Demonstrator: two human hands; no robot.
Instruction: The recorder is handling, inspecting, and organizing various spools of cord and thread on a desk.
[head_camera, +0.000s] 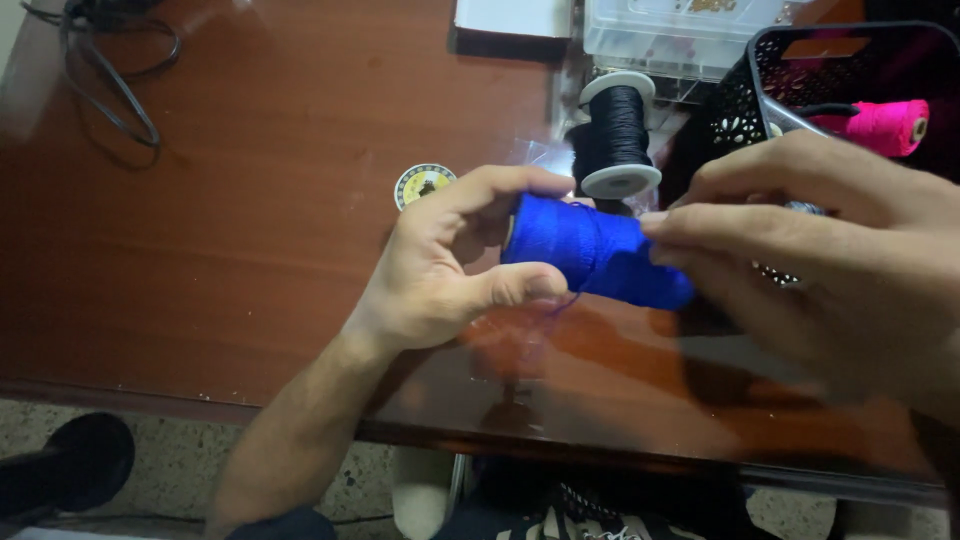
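Note:
My left hand (440, 265) grips the left end of a spool of bright blue thread (590, 250), thumb below and fingers curled over the top. A loose blue strand hangs down by the thumb. My right hand (820, 240) comes in from the right, its fingertips pinching the spool's right end. The spool lies sideways above the glossy brown table (250, 220). Just behind it stands a black thread spool (618, 135) with white flanges, upright on the table.
A black perforated basket (770, 90) at the back right holds a pink thread spool (880, 125). A clear plastic box (680, 30) and a white box (515, 18) sit at the far edge. Black cables (110, 70) lie at the far left; a small round sticker (422, 183) is near my left hand.

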